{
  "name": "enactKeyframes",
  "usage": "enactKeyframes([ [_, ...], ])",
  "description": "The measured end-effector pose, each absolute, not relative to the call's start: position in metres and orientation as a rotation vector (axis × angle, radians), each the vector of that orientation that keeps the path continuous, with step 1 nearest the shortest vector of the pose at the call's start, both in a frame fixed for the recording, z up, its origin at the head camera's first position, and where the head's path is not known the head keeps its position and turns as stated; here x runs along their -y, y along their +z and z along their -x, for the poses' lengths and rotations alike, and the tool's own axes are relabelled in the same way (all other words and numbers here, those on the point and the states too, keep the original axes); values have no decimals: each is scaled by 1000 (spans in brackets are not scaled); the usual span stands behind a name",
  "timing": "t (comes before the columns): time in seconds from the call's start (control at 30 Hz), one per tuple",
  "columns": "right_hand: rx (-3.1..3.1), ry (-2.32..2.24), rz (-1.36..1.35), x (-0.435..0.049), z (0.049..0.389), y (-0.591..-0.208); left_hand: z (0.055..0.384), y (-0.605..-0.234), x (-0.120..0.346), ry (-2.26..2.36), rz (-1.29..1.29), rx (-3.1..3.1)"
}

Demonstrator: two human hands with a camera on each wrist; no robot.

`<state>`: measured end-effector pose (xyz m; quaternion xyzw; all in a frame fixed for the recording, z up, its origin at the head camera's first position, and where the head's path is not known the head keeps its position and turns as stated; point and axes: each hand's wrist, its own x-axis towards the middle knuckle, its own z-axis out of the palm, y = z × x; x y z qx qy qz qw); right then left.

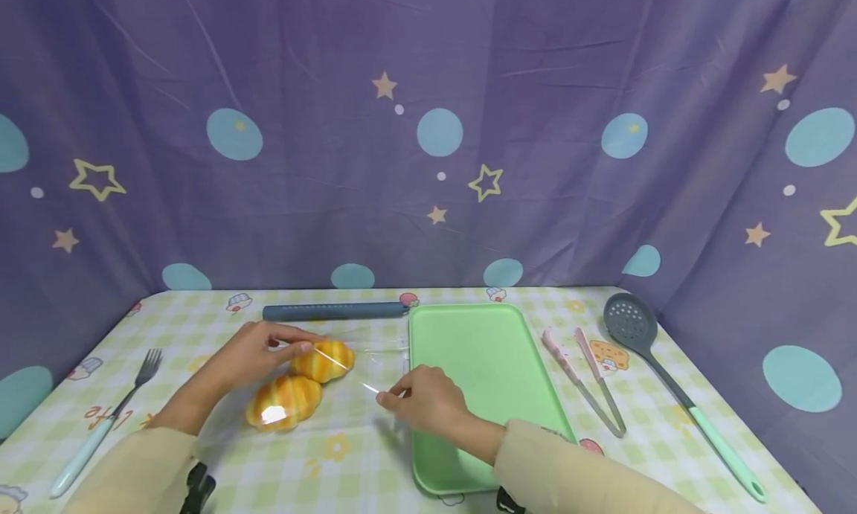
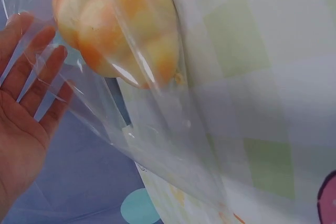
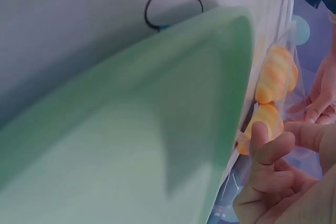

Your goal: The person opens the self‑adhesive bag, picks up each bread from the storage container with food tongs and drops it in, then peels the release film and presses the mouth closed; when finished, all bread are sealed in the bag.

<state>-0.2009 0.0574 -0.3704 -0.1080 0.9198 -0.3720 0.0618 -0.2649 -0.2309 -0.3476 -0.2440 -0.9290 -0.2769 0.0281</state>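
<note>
Two orange-and-yellow striped bread rolls lie inside a clear plastic bag [image 2: 152,140] left of centre. The nearer roll [image 1: 284,403] shows a bright glare from the film; the farther roll [image 1: 324,361] sits just beyond it. At the bag's upper edge, my left hand [image 1: 257,352] pinches the film between thumb and index finger, its other fingers spread behind the film in the left wrist view. My right hand [image 1: 428,401] pinches the bag's near edge by the tray's left side, and a pale taut edge runs between the hands.
A green tray [image 1: 478,358] lies to the right of the bag. Beyond the bag is a dark blue stick-like object [image 1: 335,311]. Tongs [image 1: 592,384] and a slotted skimmer [image 1: 659,361] lie at right, a fork [image 1: 110,417] at left. A purple curtain [image 1: 428,53] hangs behind the table.
</note>
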Motion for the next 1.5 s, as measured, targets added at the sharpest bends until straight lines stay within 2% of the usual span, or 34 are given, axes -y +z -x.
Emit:
enactKeyframes([
  [0.5,-2789,-1173,401,-57,199,-371,264,-344,228,-792,839,2932],
  [0.83,-2756,-1173,494,-59,195,-373,276,-333,207,-865,793,2947],
  [1.2,-2787,-1145,585,-57,190,-372,293,-335,156,-1151,525,3010],
  [1.5,-2782,-1114,593,-58,191,-373,303,-343,132,-1120,475,3022],
])
